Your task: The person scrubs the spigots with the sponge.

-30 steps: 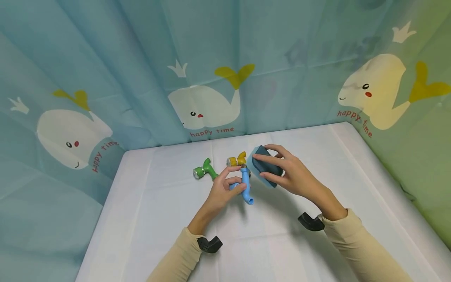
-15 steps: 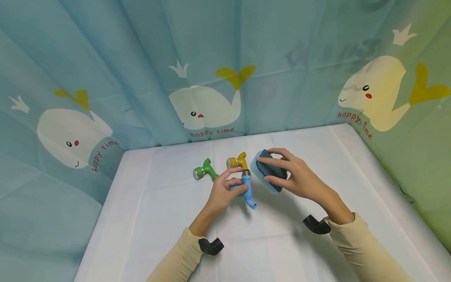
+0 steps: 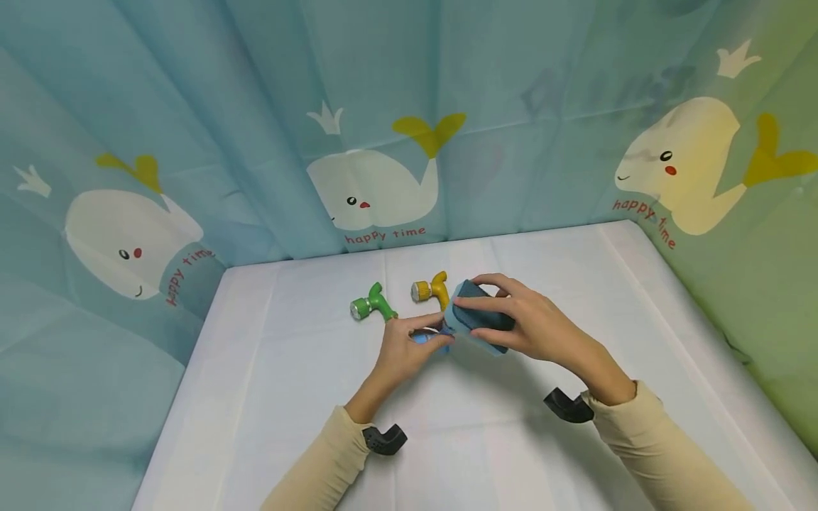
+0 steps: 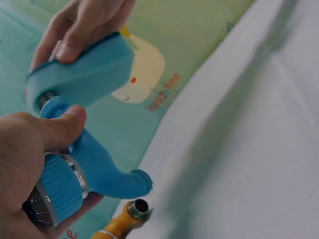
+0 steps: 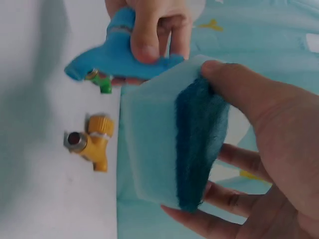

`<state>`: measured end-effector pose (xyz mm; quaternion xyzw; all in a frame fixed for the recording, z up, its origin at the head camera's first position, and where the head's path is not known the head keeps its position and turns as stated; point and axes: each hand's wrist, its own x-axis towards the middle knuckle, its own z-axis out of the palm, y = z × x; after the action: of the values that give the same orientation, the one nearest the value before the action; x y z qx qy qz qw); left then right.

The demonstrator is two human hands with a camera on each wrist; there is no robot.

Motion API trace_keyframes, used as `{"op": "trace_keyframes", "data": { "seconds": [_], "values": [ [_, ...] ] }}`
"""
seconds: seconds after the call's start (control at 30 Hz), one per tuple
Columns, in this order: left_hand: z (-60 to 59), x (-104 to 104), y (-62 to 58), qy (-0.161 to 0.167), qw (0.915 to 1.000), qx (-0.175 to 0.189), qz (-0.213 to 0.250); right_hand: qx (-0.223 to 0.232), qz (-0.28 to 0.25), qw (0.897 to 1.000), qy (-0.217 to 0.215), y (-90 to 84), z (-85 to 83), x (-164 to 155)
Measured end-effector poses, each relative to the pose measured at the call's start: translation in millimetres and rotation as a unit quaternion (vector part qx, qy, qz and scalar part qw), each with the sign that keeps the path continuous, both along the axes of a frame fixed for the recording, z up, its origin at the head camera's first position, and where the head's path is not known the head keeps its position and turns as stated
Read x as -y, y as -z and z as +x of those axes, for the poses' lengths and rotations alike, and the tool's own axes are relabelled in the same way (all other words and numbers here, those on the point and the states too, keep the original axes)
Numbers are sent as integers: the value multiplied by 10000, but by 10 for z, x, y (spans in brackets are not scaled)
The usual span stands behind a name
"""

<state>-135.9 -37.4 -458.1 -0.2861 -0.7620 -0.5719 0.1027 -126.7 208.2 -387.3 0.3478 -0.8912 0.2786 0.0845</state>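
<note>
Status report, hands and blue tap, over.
Left hand grips blue tap. Right hand holds sponge at tap's metal end. Yellow tap, green tap nearby, not blocking.

The green branching tap (image 3: pixel 378 301) lies left of the yellow branching tap (image 3: pixel 439 288) on the white cloth-covered table (image 3: pixel 268 376); before them, in the left hand (image 3: pixel 399 349), the blue branching tap (image 4: pixel 102 167) touches the blue sponge block (image 5: pixel 154 142) at its right

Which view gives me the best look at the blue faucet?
The left wrist view shows the blue faucet best, with its ribbed knob and curved spout plainly seen. The right wrist view shows the body and spout, partly covered by the left hand. The head view shows only small blue patches by that hand.
</note>
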Motion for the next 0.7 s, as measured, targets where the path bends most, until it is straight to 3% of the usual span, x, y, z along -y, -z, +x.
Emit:
{"op": "trace_keyframes", "data": {
  "seconds": [0.17,0.3,0.43,0.7],
  "values": [
    [70,1,-158,53,9992,-195,346,57,-225,9997,25,24,-23,-17],
    [5,11,-36,-2,9990,-373,246,156,-127,9997,-145,27,-26,5],
    [-74,40,121,-66,9990,-448,56,-23,330,9993,180,40,-16,-5],
    [-98,64,127,-99,9987,-498,-19,-87,348,9993,101,63,-18,34]
  ]
}}
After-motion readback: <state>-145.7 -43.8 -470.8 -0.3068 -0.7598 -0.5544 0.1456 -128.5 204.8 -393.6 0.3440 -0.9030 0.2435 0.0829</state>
